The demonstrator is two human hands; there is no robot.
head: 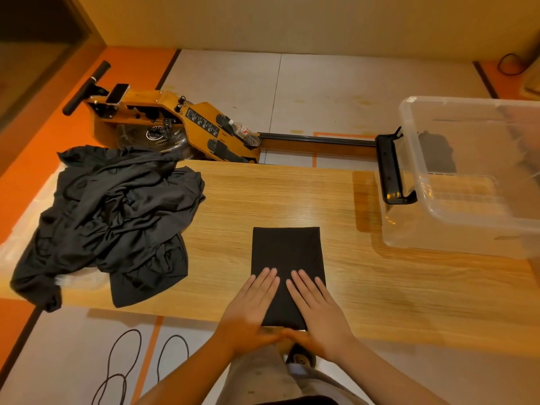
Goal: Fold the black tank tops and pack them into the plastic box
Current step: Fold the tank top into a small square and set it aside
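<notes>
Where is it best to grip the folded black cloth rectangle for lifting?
Its two long side edges: left hand from the left, right hand from the right, fingers underneath. The folded black cloth rectangle lies flat and layered, so pinching one end would probably unfold it.

The plastic box (455, 238) is cut off by the right edge, its far end blurred.

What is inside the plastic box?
One dark folded cloth lies near the far wall of the plastic box; the near part shows bare bottom. The blurred right end cannot be judged.
</notes>
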